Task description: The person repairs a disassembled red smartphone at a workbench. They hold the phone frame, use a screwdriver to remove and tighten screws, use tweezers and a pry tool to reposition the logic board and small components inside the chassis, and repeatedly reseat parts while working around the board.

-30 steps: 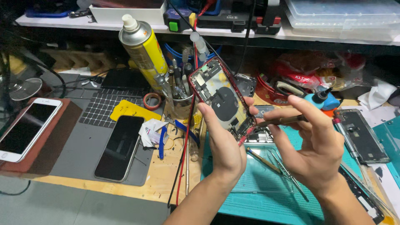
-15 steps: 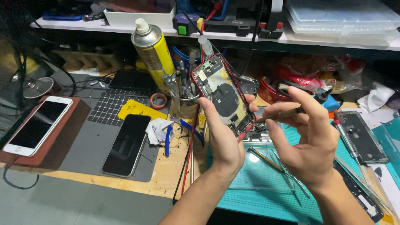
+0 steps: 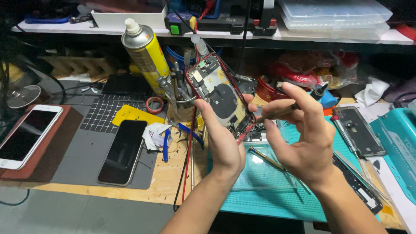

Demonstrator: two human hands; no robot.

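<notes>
My left hand [image 3: 223, 138] holds an opened red phone body [image 3: 219, 93] tilted up, its insides facing me: circuit boards at the top, a dark round coil in the middle. My right hand [image 3: 303, 134] grips a thin screwdriver [image 3: 286, 110], whose tip points at the lower right edge of the phone body. Both hands hover above a teal work mat [image 3: 268, 182]. The phone's lower end is hidden behind my fingers.
A black phone [image 3: 123, 149] lies on a grey mat [image 3: 86, 143], a white phone [image 3: 24, 134] on a brown pad at left. A yellow spray can [image 3: 145, 52], a tool cup [image 3: 184, 102], blue pliers [image 3: 167, 141], red tape roll [image 3: 154, 105], a detached screen [image 3: 357, 130] and shelf boxes surround them.
The view has shifted slightly; my hands, the phone body and the screwdriver keep nearly the same pose, with the screwdriver tip staying at the phone's lower edge.
</notes>
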